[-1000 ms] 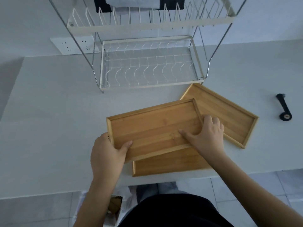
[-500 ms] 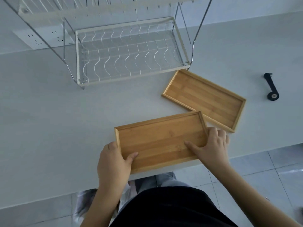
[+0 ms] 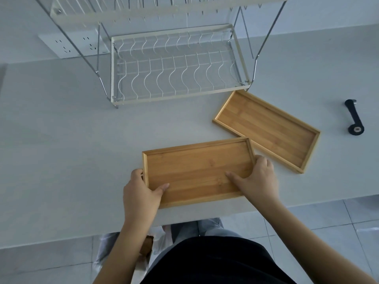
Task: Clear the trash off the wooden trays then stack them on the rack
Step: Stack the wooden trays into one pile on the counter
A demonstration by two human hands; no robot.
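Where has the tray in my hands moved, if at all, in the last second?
Yes. The held tray has come toward the near table edge, away from the rack, and no longer overlaps the other tray.

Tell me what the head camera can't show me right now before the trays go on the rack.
- Upper tier of the rack: cut off by the top edge.
- Fingers of the left hand and right hand: under the held tray, so the grip beneath is unseen; whether another tray lies below it, too.
- Bag on the floor: contents hidden by the left arm and the table.
- Black object: too small to identify.
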